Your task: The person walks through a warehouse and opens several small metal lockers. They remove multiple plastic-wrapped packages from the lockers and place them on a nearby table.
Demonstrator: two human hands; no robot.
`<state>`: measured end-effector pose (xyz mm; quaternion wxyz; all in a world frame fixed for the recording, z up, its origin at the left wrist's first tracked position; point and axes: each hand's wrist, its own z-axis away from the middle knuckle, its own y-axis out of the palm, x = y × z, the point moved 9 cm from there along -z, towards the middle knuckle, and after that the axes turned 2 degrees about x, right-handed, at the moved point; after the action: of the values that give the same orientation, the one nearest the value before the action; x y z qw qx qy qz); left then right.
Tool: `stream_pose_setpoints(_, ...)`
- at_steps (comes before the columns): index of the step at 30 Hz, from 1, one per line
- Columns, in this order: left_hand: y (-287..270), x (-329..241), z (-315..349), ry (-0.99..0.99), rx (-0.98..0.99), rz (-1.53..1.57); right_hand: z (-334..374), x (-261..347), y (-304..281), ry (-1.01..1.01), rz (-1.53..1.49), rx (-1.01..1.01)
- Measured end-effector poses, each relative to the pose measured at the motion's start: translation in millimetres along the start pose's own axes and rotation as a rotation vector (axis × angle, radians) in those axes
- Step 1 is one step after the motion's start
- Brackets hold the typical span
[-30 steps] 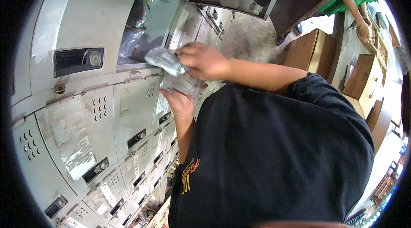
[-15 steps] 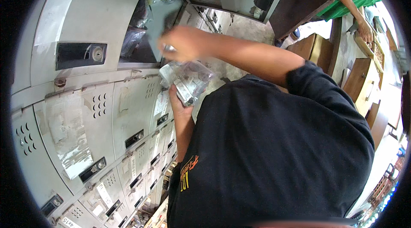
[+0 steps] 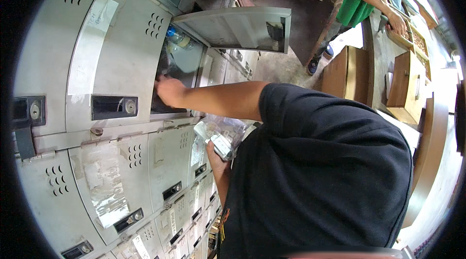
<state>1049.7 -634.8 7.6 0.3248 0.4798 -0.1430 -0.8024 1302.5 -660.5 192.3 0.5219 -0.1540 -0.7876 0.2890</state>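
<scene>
- Gripping clear plastic bag [image 3: 226, 134] in left hand [image 3: 220, 162], near the open locker's [image 3: 187, 63] lower right corner.
- Reaching inside that locker with right hand [image 3: 170, 92]; cannot tell whether closed, too blurred.

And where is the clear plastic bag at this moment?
In the head view, the clear plastic bag is near the middle, held in the left hand, beside the black shirt and below and right of the open locker.
</scene>
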Motion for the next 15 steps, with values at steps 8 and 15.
stream_pose_setpoints(8, 6, 1, -24, 0.003, 0.111, -0.049, 28, -54, -53, 0.047, -0.328, -0.116)
stream_pose_setpoints(15, 45, 5, -28, -0.078, 0.150, 0.007, 70, -128, -89, 0.141, -0.668, -0.252)
